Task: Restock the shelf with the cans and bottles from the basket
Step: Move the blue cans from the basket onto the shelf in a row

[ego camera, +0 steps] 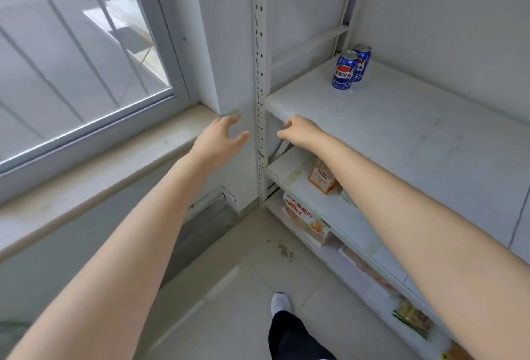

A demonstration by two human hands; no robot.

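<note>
Left hand [220, 141]: fingers loosely curled, thumb apart, holding nothing. It hangs just left of the upright post [260, 72], above the window sill [114, 176].

Right hand [301, 133]: fingers bent down at the near-left edge of the shelf [401, 136], nothing visible in them. Whether it touches the edge cannot be told.

Two blue cans stand upright at the far left of that shelf, front can [345, 70] touching or just beside rear can [361, 61]. Basket not in view.

Risks, as judged:
- A further can set down too near the pair could tip them, since both are tall and narrow.
- Knuckles may strike the post on reaching in.
- Looking away to find the basket may leave an arm to sweep the shelf edge.
</note>
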